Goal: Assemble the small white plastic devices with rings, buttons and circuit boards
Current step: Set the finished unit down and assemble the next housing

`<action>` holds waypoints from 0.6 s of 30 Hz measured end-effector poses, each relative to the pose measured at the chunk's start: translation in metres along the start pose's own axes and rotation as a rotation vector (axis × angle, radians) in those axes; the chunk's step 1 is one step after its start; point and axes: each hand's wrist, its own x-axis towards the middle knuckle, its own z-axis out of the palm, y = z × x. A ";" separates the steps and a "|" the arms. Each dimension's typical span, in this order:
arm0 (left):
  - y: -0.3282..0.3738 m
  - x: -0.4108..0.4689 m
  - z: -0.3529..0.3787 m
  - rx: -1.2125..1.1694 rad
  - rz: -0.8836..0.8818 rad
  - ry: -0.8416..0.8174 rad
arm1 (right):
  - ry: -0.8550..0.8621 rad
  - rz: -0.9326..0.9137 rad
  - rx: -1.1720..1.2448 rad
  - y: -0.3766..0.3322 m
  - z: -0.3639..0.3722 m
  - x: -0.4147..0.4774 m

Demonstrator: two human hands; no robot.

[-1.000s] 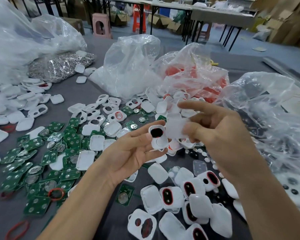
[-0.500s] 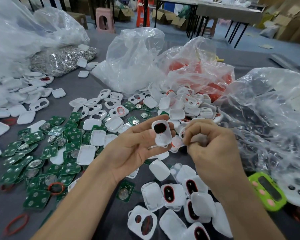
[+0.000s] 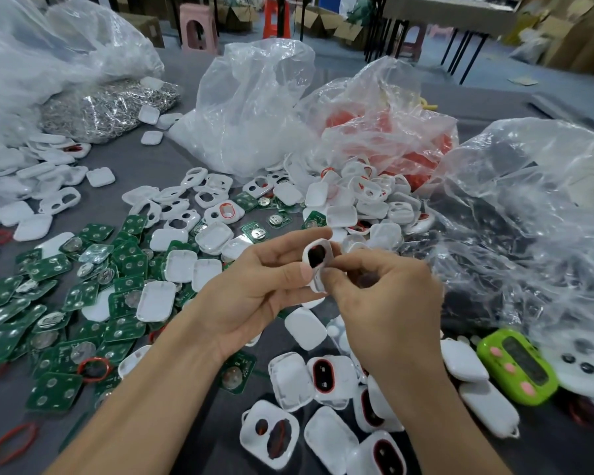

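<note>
- The left hand (image 3: 254,289) grips a white shell (image 3: 318,264) between thumb and fingers, its dark oval opening facing up.
- The right hand (image 3: 388,303), fingers curled, pinches the white shell at its lower right edge; whether a small part sits between the fingertips cannot be told.
- The shell is held above the grey table (image 3: 158,159).
- Left of the shell lie green circuit boards (image 3: 54,269), with a red ring (image 3: 94,369) among them.
- Below the shell lie white devices (image 3: 326,375) with red-rimmed openings.
- Lower right of the shell sits a lime-green device (image 3: 516,370).
- Behind the shell is a clear bag (image 3: 384,132) holding red parts.
</note>
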 end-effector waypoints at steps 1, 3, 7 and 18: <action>0.000 0.000 0.000 -0.004 0.001 -0.006 | 0.004 0.008 0.022 0.001 0.001 0.000; 0.001 -0.001 0.001 -0.022 0.001 -0.021 | 0.012 0.021 0.057 0.002 0.002 0.000; 0.002 -0.001 0.003 -0.028 -0.013 -0.012 | 0.015 0.028 0.079 0.004 0.003 -0.003; 0.009 -0.003 0.002 -0.195 -0.026 -0.034 | -0.115 0.227 0.458 0.017 -0.027 0.019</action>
